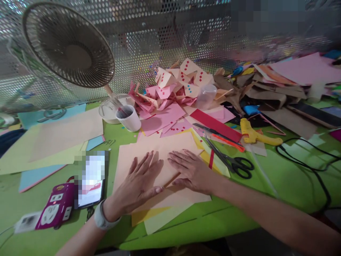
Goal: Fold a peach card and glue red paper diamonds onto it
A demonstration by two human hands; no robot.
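A peach sheet of paper (165, 146) lies on the green table, with a folded edge visible between my hands. My left hand (142, 179) rests flat on the sheet's left part, fingers spread and pointing away from me. On its right part my right hand (193, 170) lies flat, fingers stretched toward the left. Neither hand grips anything. Yellow and pale green paper (165, 220) sticks out from under the peach sheet. Black-handled scissors (237, 163) lie just right of my right hand, blades reaching over the paper's edge.
At left are a phone (93, 177), a purple power adapter (56, 206) and stacked coloured sheets (58, 137). Behind stand a fan (71, 46), a white cup (129, 119) and folded paper pieces (170, 85). A yellow glue gun (255, 133) and black cable (311, 167) lie right.
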